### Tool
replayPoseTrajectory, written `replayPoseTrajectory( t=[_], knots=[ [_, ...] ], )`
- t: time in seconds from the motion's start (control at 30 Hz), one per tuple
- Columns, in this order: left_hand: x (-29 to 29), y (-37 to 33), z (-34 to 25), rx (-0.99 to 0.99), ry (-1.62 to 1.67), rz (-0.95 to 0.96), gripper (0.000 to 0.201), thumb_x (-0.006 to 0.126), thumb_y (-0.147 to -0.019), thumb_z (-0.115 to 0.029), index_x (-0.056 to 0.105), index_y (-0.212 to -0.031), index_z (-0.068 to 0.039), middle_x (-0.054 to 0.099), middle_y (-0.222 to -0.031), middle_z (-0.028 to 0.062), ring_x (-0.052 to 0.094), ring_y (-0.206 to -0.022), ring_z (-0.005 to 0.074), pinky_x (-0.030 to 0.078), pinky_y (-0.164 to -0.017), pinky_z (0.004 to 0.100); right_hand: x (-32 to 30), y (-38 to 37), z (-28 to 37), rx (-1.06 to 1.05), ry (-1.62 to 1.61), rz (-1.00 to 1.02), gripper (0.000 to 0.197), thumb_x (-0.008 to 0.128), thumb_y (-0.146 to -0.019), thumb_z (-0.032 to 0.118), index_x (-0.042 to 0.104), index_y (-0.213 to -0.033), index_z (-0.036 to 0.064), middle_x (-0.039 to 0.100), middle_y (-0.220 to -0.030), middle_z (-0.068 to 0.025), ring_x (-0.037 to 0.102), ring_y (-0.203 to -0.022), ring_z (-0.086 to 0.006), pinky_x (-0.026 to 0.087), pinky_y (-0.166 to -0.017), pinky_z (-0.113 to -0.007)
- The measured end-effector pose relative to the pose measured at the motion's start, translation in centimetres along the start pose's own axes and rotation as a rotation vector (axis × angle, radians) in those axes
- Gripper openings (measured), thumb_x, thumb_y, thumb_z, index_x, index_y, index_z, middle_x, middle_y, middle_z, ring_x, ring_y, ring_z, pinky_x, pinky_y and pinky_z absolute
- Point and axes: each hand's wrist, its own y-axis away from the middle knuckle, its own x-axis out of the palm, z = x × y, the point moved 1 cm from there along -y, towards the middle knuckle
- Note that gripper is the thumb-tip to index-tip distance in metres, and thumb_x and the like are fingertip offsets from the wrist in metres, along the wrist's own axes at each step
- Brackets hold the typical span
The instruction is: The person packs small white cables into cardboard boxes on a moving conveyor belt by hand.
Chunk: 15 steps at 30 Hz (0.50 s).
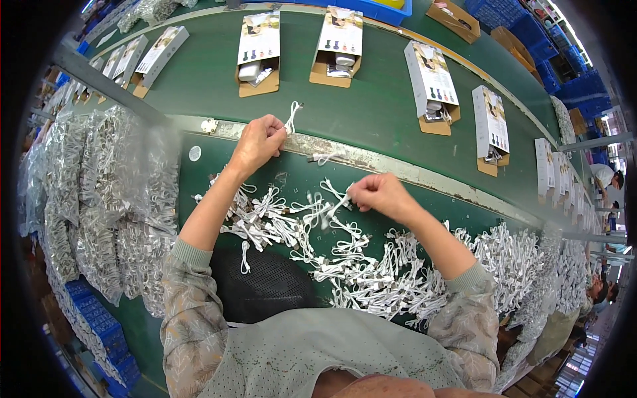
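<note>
My left hand (260, 142) is at the metal rail along the belt, its fingers pinched on a looped white charging cable (292, 115) that sticks out over the green belt. Lower and to the right, my right hand (385, 196) has its fingers closed on another white cable (342, 202), slightly blurred, above the pile. Beneath and between my forearms spreads a large heap of bundled white cables (391, 272) on the green table. One more white cable (326, 158) lies against the rail between my hands.
Open-ended printed boxes stand on the green belt (378, 106), among them a white box (260, 50) and another box (491, 126). Plastic bags of cables (99, 199) are stacked at left. A black mesh seat (265, 285) is near my body. Blue crates (524, 33) stand far right.
</note>
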Motion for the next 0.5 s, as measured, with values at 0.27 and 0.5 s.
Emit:
replayPoseTrajectory(
  t=[0.27,0.5],
  knots=[
    [0.3,-3.8,-0.4,0.002,-0.036,-0.136,0.021,0.058,-0.081,-0.018,0.060,-0.079,0.002,0.061,-0.060,0.0060,0.058,-0.050,0.0120,0.048,-0.051,0.0272,-0.3,-0.2,-1.7,-0.682,0.853,-0.221,0.015,0.064,-0.077,0.007,0.061,-0.091,0.0050,0.055,-0.082,-0.0121,0.057,-0.078,-0.0300,0.048,-0.069,-0.037],
    [3.2,-8.7,-0.9,-0.063,-0.109,-0.227,0.020,0.059,-0.077,-0.020,0.062,-0.073,0.000,0.063,-0.059,0.0077,0.062,-0.050,0.0180,0.051,-0.059,0.0319,-1.4,0.2,-0.8,-0.698,0.749,-0.306,0.011,0.068,-0.076,0.011,0.063,-0.082,0.0042,0.056,-0.082,-0.0093,0.058,-0.073,-0.0232,0.047,-0.065,-0.032]
  ],
)
